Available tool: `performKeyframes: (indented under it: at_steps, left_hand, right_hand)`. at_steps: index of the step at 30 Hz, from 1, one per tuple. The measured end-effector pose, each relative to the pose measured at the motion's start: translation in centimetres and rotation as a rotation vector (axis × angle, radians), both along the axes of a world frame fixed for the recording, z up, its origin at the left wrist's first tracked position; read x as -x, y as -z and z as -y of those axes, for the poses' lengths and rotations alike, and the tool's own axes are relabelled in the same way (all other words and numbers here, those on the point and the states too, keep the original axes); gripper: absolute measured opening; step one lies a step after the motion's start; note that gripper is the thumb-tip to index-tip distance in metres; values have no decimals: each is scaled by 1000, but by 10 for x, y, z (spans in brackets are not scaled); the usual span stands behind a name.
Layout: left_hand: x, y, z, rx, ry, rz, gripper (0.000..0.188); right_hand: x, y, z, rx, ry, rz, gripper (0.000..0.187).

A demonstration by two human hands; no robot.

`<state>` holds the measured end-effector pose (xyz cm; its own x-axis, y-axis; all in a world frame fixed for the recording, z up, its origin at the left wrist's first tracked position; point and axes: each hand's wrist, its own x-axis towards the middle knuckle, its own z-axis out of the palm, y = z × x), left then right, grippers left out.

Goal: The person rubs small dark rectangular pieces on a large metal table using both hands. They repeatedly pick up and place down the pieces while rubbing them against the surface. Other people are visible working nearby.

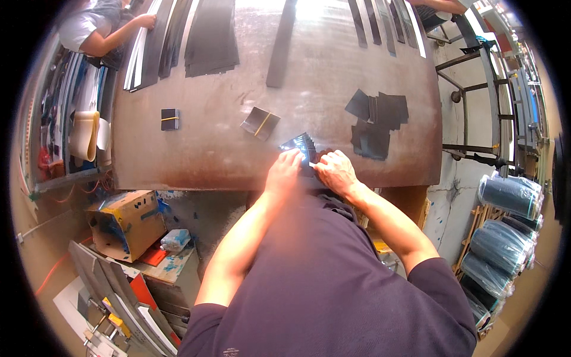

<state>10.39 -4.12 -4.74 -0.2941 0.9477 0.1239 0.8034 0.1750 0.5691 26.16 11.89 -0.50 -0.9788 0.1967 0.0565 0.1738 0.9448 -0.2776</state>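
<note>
The fanned stack of dark, glossy pieces (307,144) sits at the table's near edge, right in front of you. Your left hand (284,171) is closed around its left side; your right hand (336,172) has its fingers curled at its lower right edge, though you can't tell whether they pinch a piece. Beyond lies a banded bundle (260,123) on the brown table (208,143), with loose dark sheets (371,141) to the right.

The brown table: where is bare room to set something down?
Free: between the left banded stack and the middle banded stack; right of the loose dark sheets. Crowded: the far side of the table, with long strips, and around the left hand, fanned stack and right hand.
</note>
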Motion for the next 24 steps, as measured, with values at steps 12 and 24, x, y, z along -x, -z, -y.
performKeyframes:
  at_steps: [12,24]
  left_hand:
    - [2,3,-1,86,6,12,42]
    - [-1,12,2,51,-62,24,46]
  right_hand:
    - [-1,11,16,-39,97,-147,11]
    - [-4,22,20,-20,28,-109,16]
